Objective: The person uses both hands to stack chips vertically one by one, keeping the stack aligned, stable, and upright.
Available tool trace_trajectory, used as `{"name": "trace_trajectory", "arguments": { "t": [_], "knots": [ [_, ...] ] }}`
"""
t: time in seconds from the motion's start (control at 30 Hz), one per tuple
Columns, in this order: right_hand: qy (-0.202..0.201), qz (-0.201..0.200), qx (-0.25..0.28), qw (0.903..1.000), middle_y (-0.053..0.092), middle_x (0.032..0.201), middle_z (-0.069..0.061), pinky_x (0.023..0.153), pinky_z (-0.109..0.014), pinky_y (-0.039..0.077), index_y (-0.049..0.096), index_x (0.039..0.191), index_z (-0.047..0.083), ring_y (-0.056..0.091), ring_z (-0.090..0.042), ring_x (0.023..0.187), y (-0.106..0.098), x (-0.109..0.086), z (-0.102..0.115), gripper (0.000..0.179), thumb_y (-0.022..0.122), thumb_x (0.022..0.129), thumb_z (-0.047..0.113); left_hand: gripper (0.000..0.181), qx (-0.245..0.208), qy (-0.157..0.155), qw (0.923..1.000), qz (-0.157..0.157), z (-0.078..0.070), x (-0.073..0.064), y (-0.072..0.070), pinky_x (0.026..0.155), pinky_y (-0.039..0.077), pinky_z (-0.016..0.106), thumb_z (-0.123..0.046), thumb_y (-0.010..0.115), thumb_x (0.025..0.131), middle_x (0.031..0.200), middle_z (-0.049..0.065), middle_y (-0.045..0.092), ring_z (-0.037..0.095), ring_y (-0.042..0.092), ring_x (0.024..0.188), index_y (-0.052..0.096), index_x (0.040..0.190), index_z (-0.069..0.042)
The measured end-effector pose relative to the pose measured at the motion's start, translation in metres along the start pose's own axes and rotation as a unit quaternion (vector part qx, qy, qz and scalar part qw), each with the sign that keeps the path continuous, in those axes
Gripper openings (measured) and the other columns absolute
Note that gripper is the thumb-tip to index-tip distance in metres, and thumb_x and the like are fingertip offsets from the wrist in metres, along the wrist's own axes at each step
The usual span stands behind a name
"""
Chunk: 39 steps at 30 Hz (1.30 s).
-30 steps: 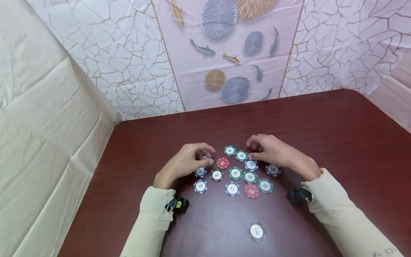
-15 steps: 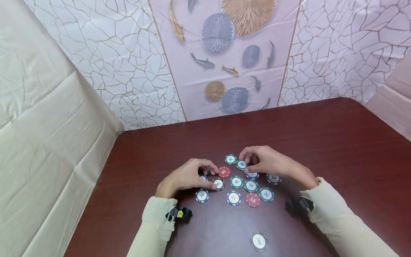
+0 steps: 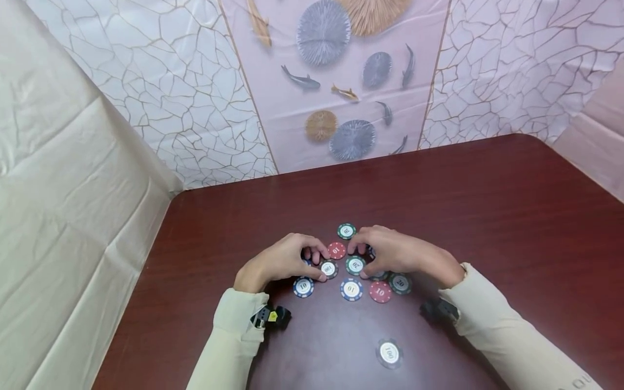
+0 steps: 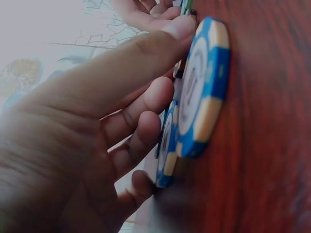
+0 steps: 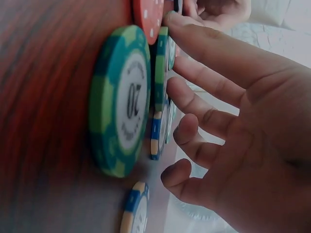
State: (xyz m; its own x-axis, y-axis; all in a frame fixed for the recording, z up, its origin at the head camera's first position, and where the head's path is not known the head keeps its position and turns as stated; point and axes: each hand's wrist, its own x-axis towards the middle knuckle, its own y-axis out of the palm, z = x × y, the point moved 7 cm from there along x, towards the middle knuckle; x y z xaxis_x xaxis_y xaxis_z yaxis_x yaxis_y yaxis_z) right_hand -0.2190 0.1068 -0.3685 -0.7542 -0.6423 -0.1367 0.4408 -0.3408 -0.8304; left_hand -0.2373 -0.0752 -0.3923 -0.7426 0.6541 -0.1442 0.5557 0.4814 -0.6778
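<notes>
Numbered poker chips lie flat on the table. My left hand has its thumb and index finger at opposite edges of a black 100 chip, in a light pinch. Over the cluster's right part, my right hand spreads thumb and index finger about a green 20 chip; it grips nothing visibly. Between the hands lies a red chip. A blue chip is close below the thumb in the left wrist view, a green 20 chip below the right hand in the right wrist view. Both hands hide some chips.
Toward the near side lie a blue chip, a red 10 chip and another green chip. A black 100 chip sits apart, nearer me. The dark red table meets patterned cloth behind.
My right hand has moved left and nearer, from the back green and blue chips to the middle green one. My left hand shifted right onto the black chip. The head view tilted slightly.
</notes>
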Motion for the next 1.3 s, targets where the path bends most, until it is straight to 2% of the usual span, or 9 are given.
{"name": "trace_trajectory", "arguments": {
  "t": [0.17, 0.37, 0.47, 0.57, 0.73, 0.97, 1.2, 1.3],
  "knots": [
    [0.019, 0.001, -0.017, 0.9997, 0.063, 0.102, 0.003, 0.089, -0.049, 0.048, 0.074, 0.117, 0.014, 0.054, -0.022, 0.102, -0.001, -0.002, 0.003, 0.039, 0.092, 0.082, 0.016, 0.031, -0.012, 0.019, 0.9997, 0.000, 0.003, 0.003, 0.000, 0.081, 0.051, 0.029, -0.027, 0.093, 0.083, 0.089, -0.005, 0.065, 0.013, 0.060, 0.088, 0.079, 0.110, -0.027],
    [0.025, -0.001, -0.018, 0.9995, 0.063, 0.103, 0.002, 0.087, -0.045, 0.049, 0.074, 0.114, 0.012, 0.055, -0.021, 0.099, -0.002, -0.003, 0.004, 0.036, 0.091, 0.082, 0.015, 0.031, -0.004, 0.047, 0.9989, -0.006, 0.005, 0.007, 0.002, 0.084, 0.049, 0.032, -0.031, 0.092, 0.084, 0.091, -0.008, 0.065, 0.012, 0.058, 0.089, 0.079, 0.113, -0.033],
    [0.036, -0.005, -0.042, 0.9984, 0.063, 0.102, 0.002, 0.085, -0.045, 0.046, 0.073, 0.112, 0.013, 0.055, -0.020, 0.099, -0.002, -0.003, 0.005, 0.035, 0.090, 0.082, 0.018, 0.029, 0.004, 0.055, 0.9983, -0.018, 0.006, 0.007, 0.001, 0.091, 0.043, 0.036, -0.034, 0.092, 0.084, 0.091, -0.010, 0.065, 0.011, 0.058, 0.090, 0.078, 0.109, -0.035],
    [0.036, -0.016, -0.089, 0.9952, 0.063, 0.100, 0.003, 0.081, -0.044, 0.041, 0.072, 0.108, 0.014, 0.055, -0.019, 0.099, -0.002, -0.002, 0.007, 0.034, 0.089, 0.079, 0.022, 0.027, 0.009, 0.060, 0.9978, -0.026, 0.008, 0.007, 0.001, 0.095, 0.035, 0.039, -0.036, 0.092, 0.084, 0.092, -0.013, 0.065, 0.009, 0.057, 0.092, 0.076, 0.106, -0.037],
    [0.018, -0.025, -0.127, 0.9914, 0.064, 0.101, 0.005, 0.081, -0.044, 0.042, 0.071, 0.109, 0.013, 0.056, -0.016, 0.099, 0.002, -0.001, 0.011, 0.036, 0.087, 0.079, 0.027, 0.034, 0.029, 0.068, 0.9970, -0.024, 0.011, 0.006, 0.003, 0.093, 0.033, 0.039, -0.039, 0.092, 0.083, 0.092, -0.016, 0.065, 0.007, 0.056, 0.091, 0.076, 0.114, -0.038],
    [-0.001, -0.047, -0.103, 0.9936, 0.064, 0.097, 0.006, 0.082, -0.043, 0.047, 0.068, 0.109, 0.013, 0.056, -0.012, 0.089, -0.001, 0.000, 0.011, 0.032, 0.080, 0.083, 0.026, 0.037, 0.009, 0.067, 0.9977, -0.008, 0.009, 0.006, 0.001, 0.081, 0.049, 0.032, -0.033, 0.092, 0.083, 0.090, -0.009, 0.063, 0.010, 0.057, 0.088, 0.079, 0.117, -0.032],
    [-0.022, -0.044, -0.074, 0.9960, 0.067, 0.123, -0.007, 0.083, -0.039, 0.051, 0.072, 0.127, 0.010, 0.059, -0.019, 0.098, 0.004, 0.001, 0.014, 0.041, 0.074, 0.088, 0.022, 0.034, 0.004, 0.073, 0.9973, 0.007, 0.012, 0.001, 0.002, 0.083, 0.048, 0.031, -0.016, 0.079, 0.088, 0.091, -0.007, 0.061, 0.011, 0.057, 0.090, 0.078, 0.120, -0.029],
    [-0.020, -0.051, -0.062, 0.9966, 0.066, 0.121, -0.004, 0.080, -0.035, 0.052, 0.072, 0.126, 0.011, 0.059, -0.017, 0.096, 0.002, 0.002, 0.016, 0.039, 0.075, 0.090, 0.022, 0.032, 0.001, 0.085, 0.9964, 0.002, 0.010, 0.000, 0.000, 0.083, 0.047, 0.032, -0.015, 0.079, 0.089, 0.090, -0.007, 0.061, 0.011, 0.057, 0.089, 0.079, 0.119, -0.028]
  ]
}}
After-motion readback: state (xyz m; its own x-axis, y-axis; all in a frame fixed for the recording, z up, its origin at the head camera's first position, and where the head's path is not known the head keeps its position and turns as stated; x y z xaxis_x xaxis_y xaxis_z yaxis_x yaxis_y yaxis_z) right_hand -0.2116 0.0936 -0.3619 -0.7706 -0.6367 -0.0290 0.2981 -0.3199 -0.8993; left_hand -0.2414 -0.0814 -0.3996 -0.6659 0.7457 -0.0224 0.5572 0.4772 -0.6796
